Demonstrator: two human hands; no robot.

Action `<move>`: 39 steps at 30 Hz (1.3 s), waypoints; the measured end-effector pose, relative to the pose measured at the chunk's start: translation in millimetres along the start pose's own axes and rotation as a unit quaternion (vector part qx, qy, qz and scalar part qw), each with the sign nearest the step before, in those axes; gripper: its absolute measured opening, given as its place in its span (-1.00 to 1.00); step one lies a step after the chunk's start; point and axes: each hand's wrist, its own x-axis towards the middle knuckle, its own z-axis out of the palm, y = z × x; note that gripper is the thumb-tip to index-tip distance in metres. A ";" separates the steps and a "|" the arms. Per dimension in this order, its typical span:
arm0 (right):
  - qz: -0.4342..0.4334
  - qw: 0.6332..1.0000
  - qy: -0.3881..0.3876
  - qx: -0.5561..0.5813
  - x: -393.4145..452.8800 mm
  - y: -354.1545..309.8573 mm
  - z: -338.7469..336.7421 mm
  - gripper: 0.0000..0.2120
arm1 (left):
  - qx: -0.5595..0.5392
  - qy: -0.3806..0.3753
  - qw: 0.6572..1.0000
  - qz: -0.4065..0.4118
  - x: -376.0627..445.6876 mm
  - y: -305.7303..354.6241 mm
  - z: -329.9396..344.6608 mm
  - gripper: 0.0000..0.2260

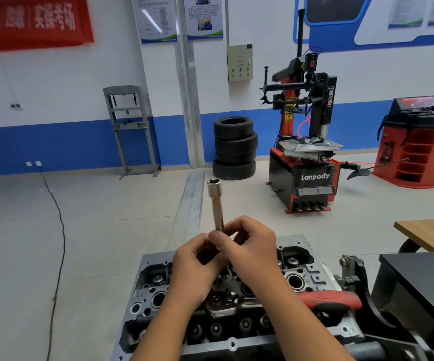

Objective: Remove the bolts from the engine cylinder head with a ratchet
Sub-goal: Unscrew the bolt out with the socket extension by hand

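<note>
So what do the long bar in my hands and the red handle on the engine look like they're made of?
The bar: looks like polished steel, silvery and shiny, with a socket end on top. The handle: probably rubber or plastic, matte red with a black part; hard to tell which.

You face a white wall (67,82) with blue lower band | grey tiled floor (122,204) | stacked tyres (234,148) | tyre changer (307,142) | red banner (31,22)

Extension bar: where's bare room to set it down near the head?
Wooden table at right shows a bare corner. Black box top beside the stand is also bare. Cylinder head is crowded: valve springs, ports, red ratchet handle lying across it, both hands over its middle.
</note>
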 end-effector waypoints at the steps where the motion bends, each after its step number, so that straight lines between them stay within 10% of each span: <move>1: -0.005 1.000 -0.004 -0.004 -0.3 0.1 0.4 -0.85 | -0.001 -0.023 1.000 0.004 -0.3 1.0 -1.0 -0.74; 11: -0.008 1.000 -0.011 -0.026 1.0 1.2 0.4 -0.89 | 0.007 0.040 0.999 -0.019 2.3 -1.8 1.9 -0.70; 18: -0.015 0.999 0.004 -0.030 1.4 2.9 -0.9 -0.89 | 0.034 -0.088 0.996 -0.002 -1.4 5.4 -0.2 -0.66; 39: -0.003 0.998 -0.026 -0.060 1.5 1.9 1.1 -0.78 | 0.071 0.020 0.997 -0.029 -4.2 9.5 4.7 -0.67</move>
